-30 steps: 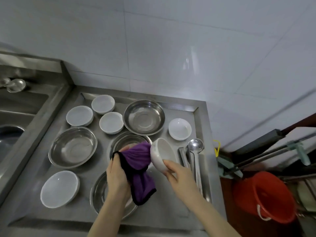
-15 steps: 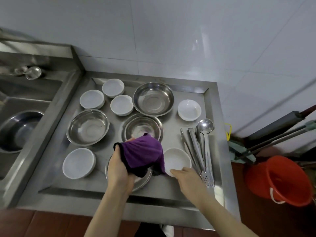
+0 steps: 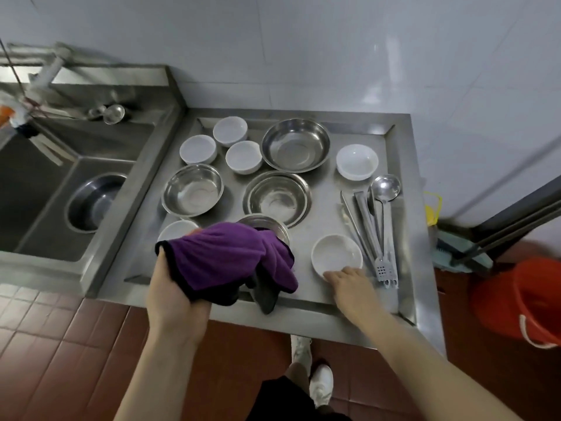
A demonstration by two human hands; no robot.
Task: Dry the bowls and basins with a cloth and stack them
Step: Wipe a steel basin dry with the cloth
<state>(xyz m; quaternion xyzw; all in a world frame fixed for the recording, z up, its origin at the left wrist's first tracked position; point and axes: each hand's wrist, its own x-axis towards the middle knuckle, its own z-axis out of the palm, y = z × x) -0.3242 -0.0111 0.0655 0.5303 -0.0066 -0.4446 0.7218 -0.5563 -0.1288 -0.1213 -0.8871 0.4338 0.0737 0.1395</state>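
Observation:
My left hand (image 3: 176,294) grips a purple cloth (image 3: 227,256) above the front of the steel counter (image 3: 323,311). The cloth hides part of a steel basin (image 3: 267,224) and of a white bowl (image 3: 176,229). My right hand (image 3: 349,284) lies with relaxed fingers at the near rim of a white bowl (image 3: 337,253) that stands upright on the counter. Further back stand three white bowls (image 3: 243,156), another white bowl (image 3: 357,161) at the right, and three steel basins (image 3: 296,145), (image 3: 192,189), (image 3: 277,199).
A ladle (image 3: 385,186) and tongs (image 3: 364,226) lie at the counter's right side, just beside the near bowl. A sink (image 3: 45,189) on the left holds a steel basin (image 3: 94,202). A red bucket (image 3: 522,302) stands on the floor at the right.
The white bowl went from tilted against the cloth in my right hand to standing on the counter. My left hand drew the cloth away, left and towards me.

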